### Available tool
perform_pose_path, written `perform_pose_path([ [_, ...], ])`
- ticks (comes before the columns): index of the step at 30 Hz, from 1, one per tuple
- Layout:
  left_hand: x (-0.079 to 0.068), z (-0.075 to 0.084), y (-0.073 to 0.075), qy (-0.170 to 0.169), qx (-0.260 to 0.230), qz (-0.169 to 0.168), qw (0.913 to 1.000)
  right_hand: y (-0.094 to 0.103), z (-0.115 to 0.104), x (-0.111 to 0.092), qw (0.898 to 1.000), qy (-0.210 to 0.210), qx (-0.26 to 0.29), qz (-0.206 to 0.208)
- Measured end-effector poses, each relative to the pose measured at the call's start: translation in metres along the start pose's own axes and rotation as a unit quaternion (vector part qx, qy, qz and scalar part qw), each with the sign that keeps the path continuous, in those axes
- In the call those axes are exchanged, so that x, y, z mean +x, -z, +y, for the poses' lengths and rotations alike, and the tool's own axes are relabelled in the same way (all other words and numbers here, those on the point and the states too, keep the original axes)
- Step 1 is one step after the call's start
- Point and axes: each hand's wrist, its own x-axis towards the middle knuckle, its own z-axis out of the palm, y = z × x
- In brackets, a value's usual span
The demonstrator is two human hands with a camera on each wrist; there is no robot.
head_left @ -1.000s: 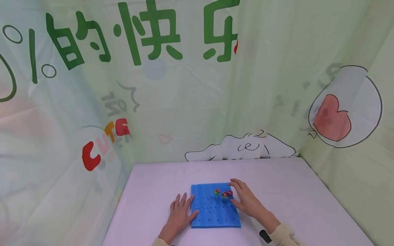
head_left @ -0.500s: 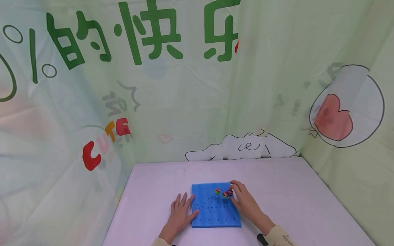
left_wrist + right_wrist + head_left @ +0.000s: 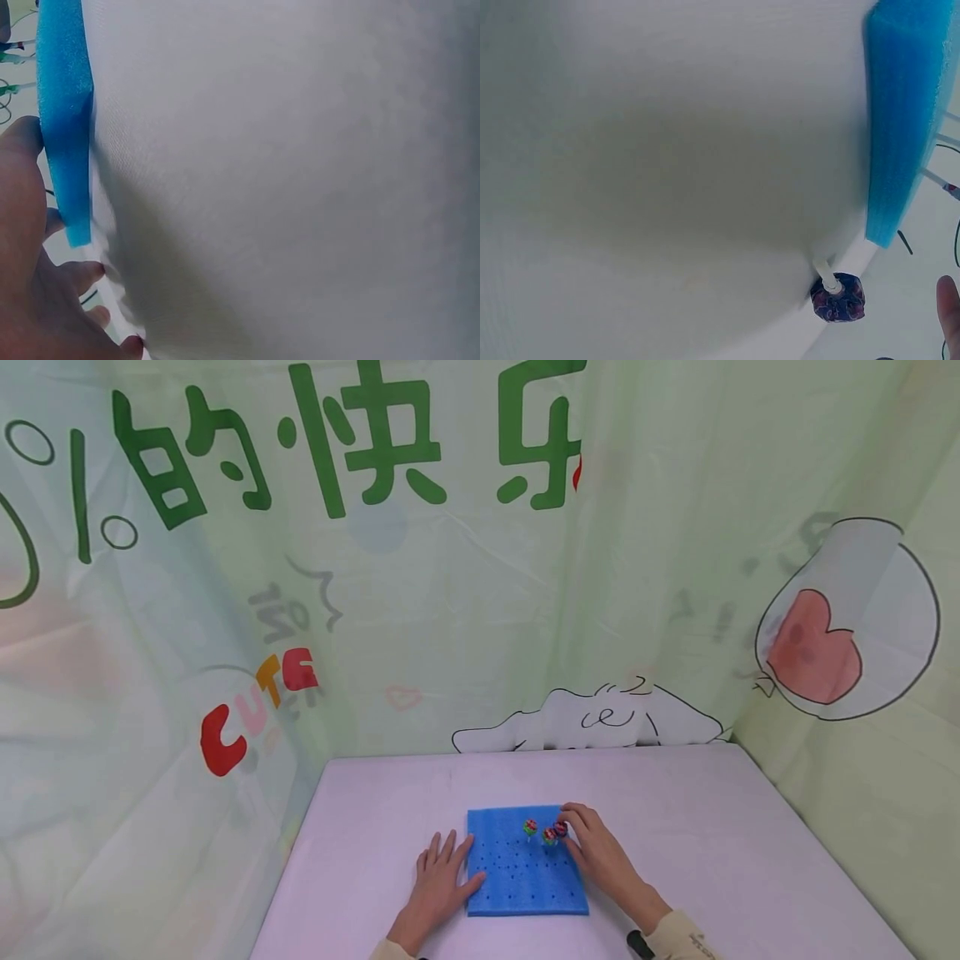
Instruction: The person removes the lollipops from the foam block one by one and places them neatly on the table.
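Note:
A blue foam board [image 3: 525, 881] with rows of small holes lies on the table, and several lollipops stand in it. One lollipop [image 3: 530, 827] has a green and red wrapper, another [image 3: 549, 836] is beside it. At the far right, my right hand [image 3: 603, 860] bends its fingers and thumb around a darker lollipop [image 3: 560, 829]; the exact contact is partly hidden. My left hand [image 3: 438, 881] spreads its fingers at the board's left edge, thumb on the foam. In the right wrist view, a dark-wrapped lollipop [image 3: 838, 298] appears off the board, beyond its corner.
A pale cloth-covered table [image 3: 390, 785] surrounds the board. Behind it and at both sides hangs a printed curtain [image 3: 420, 635] with green lettering and cartoon drawings.
My right hand has drawn in to the left, its fingers and thumb narrowing around the darker lollipop. The left hand and board stay almost still.

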Motion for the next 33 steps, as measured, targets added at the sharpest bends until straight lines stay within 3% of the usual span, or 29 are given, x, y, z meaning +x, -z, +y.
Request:
perform_pose_path([
  [5, -0.001, 0.002, 0.001, 0.0, -0.008, -0.002, 1.0, 0.0, -0.001, -0.001, 1.0, 0.013, -0.002, 0.021],
  [19, -0.002, 0.004, 0.005, -0.008, -0.006, 0.003, 0.9999, 0.019, -0.006, 0.009, 0.999, -0.004, 0.008, 0.045],
  [26, -0.002, 0.005, 0.004, -0.006, -0.007, 0.001, 1.0, 0.032, -0.004, 0.015, 1.0, -0.008, 0.025, 0.016],
  [33, 0.0, 0.001, 0.0, -0.005, 0.003, 0.003, 1.0, 0.043, -0.001, 0.017, 0.996, -0.052, 0.059, -0.043],
])
